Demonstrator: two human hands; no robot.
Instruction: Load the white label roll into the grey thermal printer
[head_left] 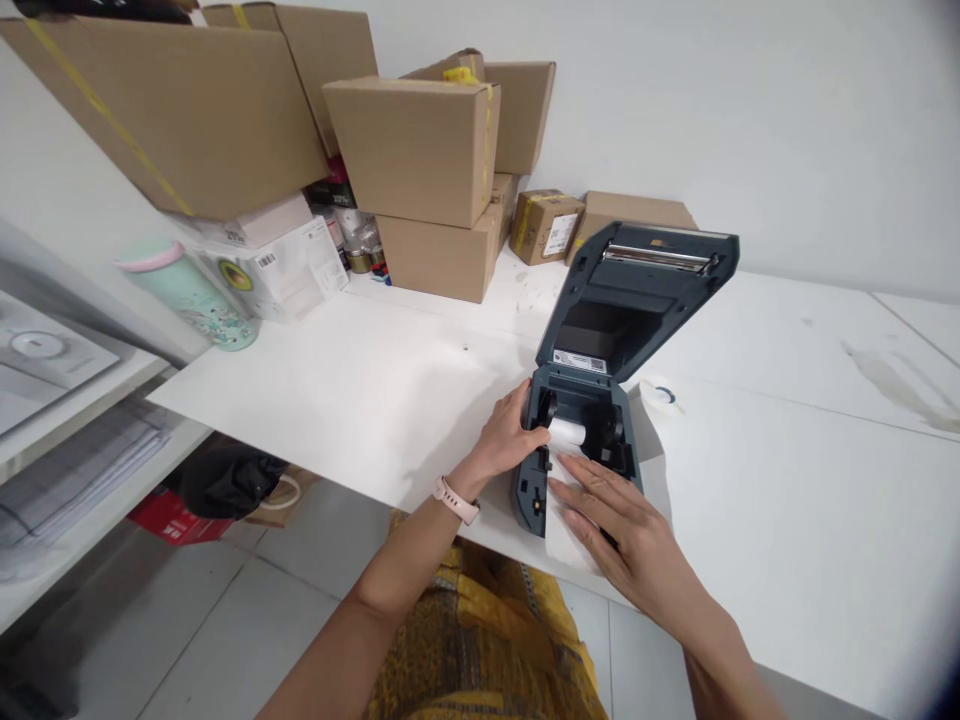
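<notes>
A dark grey label printer (pixel 534 505) stands on the white table with its lid (pixel 637 290) raised. Inside it sits a small white paper roll (pixel 566 432), from which a paper strip (pixel 561 530) runs forward over the printer's front edge. My left hand (pixel 504 440), with a pink watch band at the wrist, grips the printer's left wall; its thumb reaches inside to the roll. Stretched out flat, the fingers of my right hand (pixel 619 510) lie on the strip and cover part of the printer's front.
Cardboard boxes (pixel 409 150) are stacked along the wall. A mint tumbler (pixel 195 295) and a white box (pixel 292 270) stand at the left. Right of the printer lies a small tape-like roll (pixel 661 395). A shelf (pixel 82 370) borders the left side.
</notes>
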